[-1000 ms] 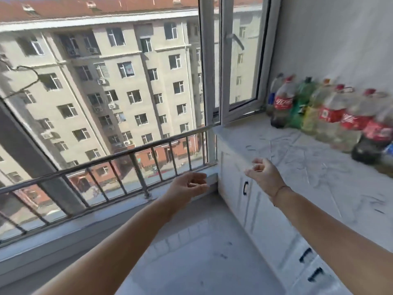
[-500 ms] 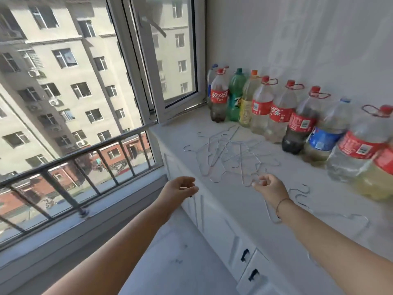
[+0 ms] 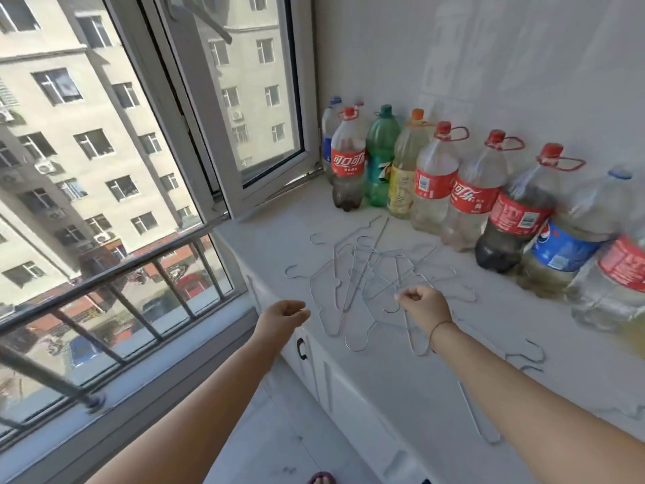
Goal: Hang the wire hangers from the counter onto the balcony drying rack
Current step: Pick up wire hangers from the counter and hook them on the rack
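Lying in a heap: wire hangers (image 3: 370,270), thin and silvery, are flat on the white worktop (image 3: 279,232). Their hooks and arms cross over one another, so none lies free of the rest.
Right hand: right hand (image 3: 424,303) is over the near edge of the heap with its fingers (image 3: 405,296) curled into a fist. I cannot tell whether they pinch a wire.
Right wrist: a thin dark band (image 3: 438,330) circles it.
Left hand: left hand (image 3: 281,314) hangs just left of the heap, beyond the worktop's edge. Its fingers (image 3: 300,314) are loosely curled and hold nothing.
Stray hangers: stray hangers (image 3: 534,354) lie apart from the heap on its near right side, beside the right forearm.
Behind the heap: a row of large plastic bottles (image 3: 436,183) stands along the wall, near the heap's far wires. The caps are red, green, orange and blue, and some have red carry loops.
Far left of the heap: an open window sash (image 3: 223,134) leans in over the worktop's end.
Left of the heap: a metal railing (image 3: 139,263) runs across the window.
Below the heap: white cabinet doors (image 3: 349,396) carry a dark handle (image 3: 302,348).
Lowest: pale floor (image 3: 279,431), with toes (image 3: 321,478) at the picture's bottom edge.
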